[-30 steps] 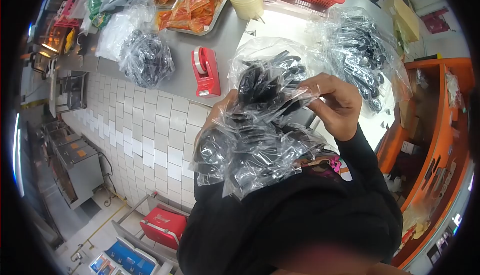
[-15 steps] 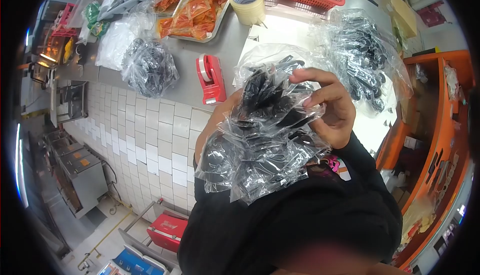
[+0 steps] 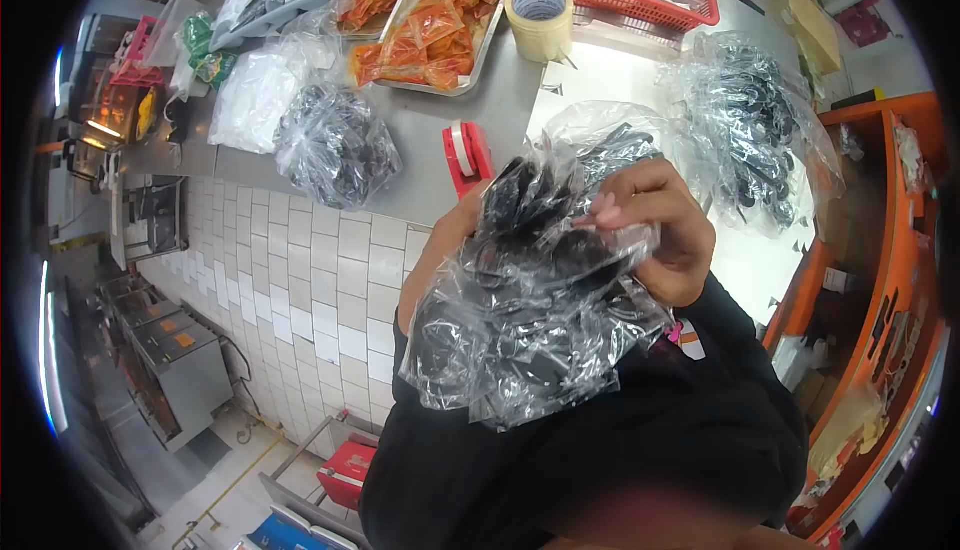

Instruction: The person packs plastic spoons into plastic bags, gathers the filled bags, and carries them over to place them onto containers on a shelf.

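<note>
A thick bundle of clear plastic packets with black contents is held up in front of my chest. Behind its left side is my left hand, supporting the bundle, with most of its fingers hidden. My right hand is at the upper right of the bundle, thumb and fingers closed on the edge of some packets. The exact kind of black item inside cannot be made out. Just beyond the bundle, a red tape dispenser stands on the metal table, and an open clear bag of dark pieces lies on white board.
A large bag of black pieces lies at right on the white board. Further off are a tape roll, a tray of orange food packets and a red basket. A tied bag sits left; orange shelving stands right.
The view has shifted, so the table items sit further right and lower. My right hand's fingers have drawn in from spread to closed on the packets' edge.
</note>
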`<action>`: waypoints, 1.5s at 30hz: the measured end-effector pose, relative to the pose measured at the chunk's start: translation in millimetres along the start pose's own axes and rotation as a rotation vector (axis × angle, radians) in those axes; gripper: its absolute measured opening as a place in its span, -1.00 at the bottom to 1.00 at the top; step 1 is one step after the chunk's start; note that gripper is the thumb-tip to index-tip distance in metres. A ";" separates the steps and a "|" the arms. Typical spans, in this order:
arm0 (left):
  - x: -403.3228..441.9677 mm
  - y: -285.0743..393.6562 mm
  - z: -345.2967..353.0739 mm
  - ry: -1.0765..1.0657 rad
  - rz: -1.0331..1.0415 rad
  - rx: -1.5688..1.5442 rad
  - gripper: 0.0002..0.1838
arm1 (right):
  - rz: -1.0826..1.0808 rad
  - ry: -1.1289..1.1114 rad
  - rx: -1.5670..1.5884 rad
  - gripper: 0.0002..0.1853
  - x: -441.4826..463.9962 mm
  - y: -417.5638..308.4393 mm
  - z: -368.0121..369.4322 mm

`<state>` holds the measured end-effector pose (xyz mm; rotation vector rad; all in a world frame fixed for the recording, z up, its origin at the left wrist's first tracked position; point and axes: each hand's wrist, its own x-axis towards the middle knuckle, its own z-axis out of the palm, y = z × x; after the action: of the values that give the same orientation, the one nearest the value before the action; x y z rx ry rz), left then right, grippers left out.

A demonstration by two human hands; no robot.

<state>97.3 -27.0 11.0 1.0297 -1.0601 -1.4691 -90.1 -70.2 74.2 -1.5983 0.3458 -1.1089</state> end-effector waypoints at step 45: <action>-17.9 65.7 -49.7 -0.447 0.272 0.554 -0.51 | -0.132 -0.268 0.066 -0.48 32.9 10.4 8.8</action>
<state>163.2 -21.4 63.4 0.8889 -1.9254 -1.2310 -62.7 -92.0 81.0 -1.7048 0.0267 -0.9773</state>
